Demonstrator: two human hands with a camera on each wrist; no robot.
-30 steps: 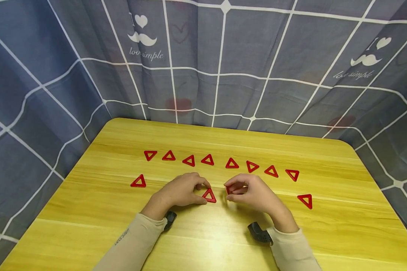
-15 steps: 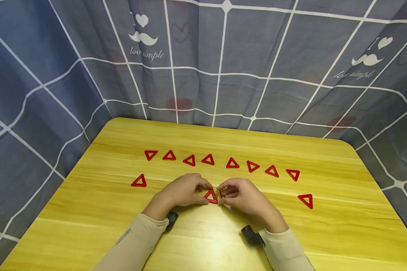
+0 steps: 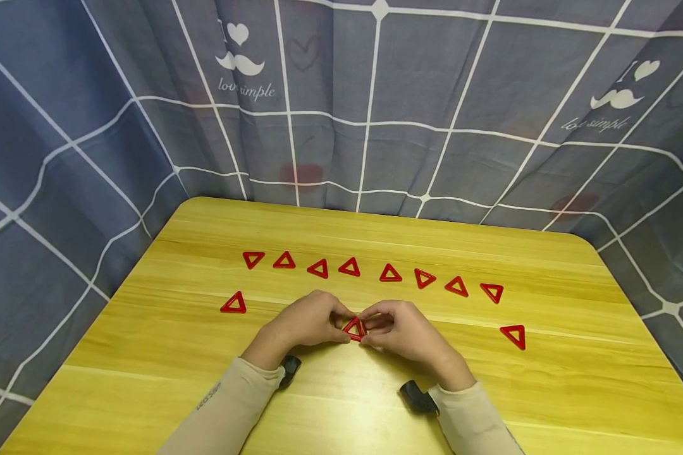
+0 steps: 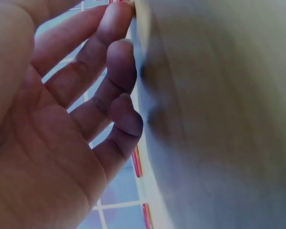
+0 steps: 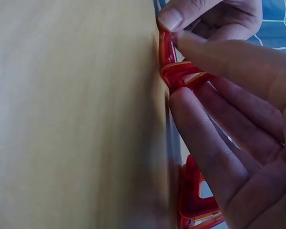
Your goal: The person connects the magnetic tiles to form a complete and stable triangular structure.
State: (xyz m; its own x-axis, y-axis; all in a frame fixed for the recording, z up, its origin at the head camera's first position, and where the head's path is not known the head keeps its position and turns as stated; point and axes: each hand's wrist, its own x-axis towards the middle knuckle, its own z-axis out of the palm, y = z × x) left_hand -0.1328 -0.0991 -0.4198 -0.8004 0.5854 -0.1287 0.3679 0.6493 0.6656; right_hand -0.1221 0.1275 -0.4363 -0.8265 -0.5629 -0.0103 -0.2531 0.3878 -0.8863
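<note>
In the head view, my left hand (image 3: 310, 322) holds a red triangle frame (image 3: 348, 327) near the table's middle, thumb at its lower corner and index finger by its top. My right hand (image 3: 404, 332) pinches a second red triangle frame (image 5: 178, 74) between thumb and finger. The right wrist view shows this second piece tilted up from the table, its edge meeting the first piece (image 5: 167, 50). In the left wrist view, the curled fingers of my left hand (image 4: 62, 124) hide most of what it holds.
Several red triangle frames, among them one (image 3: 389, 273), form a row behind my hands on the wooden table (image 3: 341, 404). Single triangles lie at the left (image 3: 234, 303) and right (image 3: 514, 337). A grey checked curtain (image 3: 330, 151) hangs behind the table.
My right hand has moved left with its triangle, bringing it against the one in my left hand. The left hand has hardly moved, and the other triangles lie where they were.
</note>
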